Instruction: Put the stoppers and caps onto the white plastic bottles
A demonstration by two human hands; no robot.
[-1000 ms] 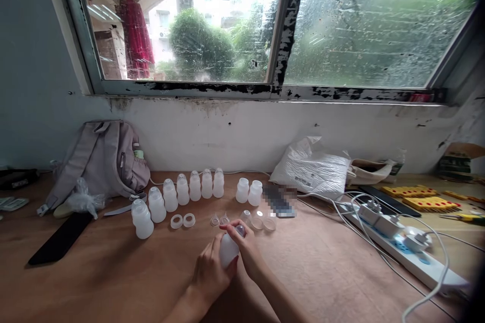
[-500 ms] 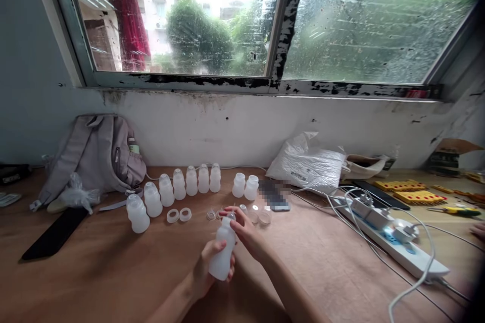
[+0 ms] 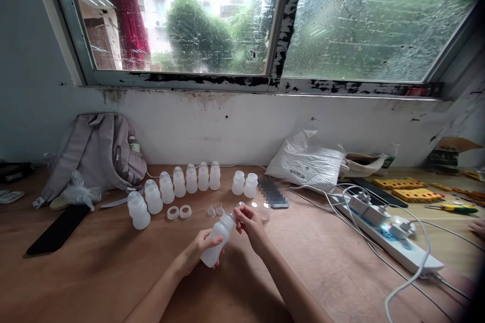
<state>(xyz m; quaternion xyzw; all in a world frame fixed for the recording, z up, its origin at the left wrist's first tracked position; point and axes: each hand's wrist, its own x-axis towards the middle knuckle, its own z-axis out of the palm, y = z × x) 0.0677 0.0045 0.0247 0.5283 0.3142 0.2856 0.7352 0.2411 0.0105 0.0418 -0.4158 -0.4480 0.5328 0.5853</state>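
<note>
The cloudy white plastic bottle (image 3: 216,240) now tilts lower in the left hand (image 3: 197,252); right hand (image 3: 250,222) fingers pinch its top. Six capped bottles (image 3: 178,186) stand done; two open bottles (image 3: 244,184) wait.

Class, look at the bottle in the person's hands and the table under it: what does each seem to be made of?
Bottle: probably frosted, translucent white plastic; light glows softly through it, matte surface. Table: apparently wood or wood veneer; reddish-brown, faint grain, dull sheen.

- A flat item (image 3: 273,194) behind the caps is pixelated — unreadable.
- Another person's hand (image 3: 478,228) is cut off at the right edge.
- The right hand (image 3: 250,222) hides the bottle's (image 3: 215,234) mouth.
</note>
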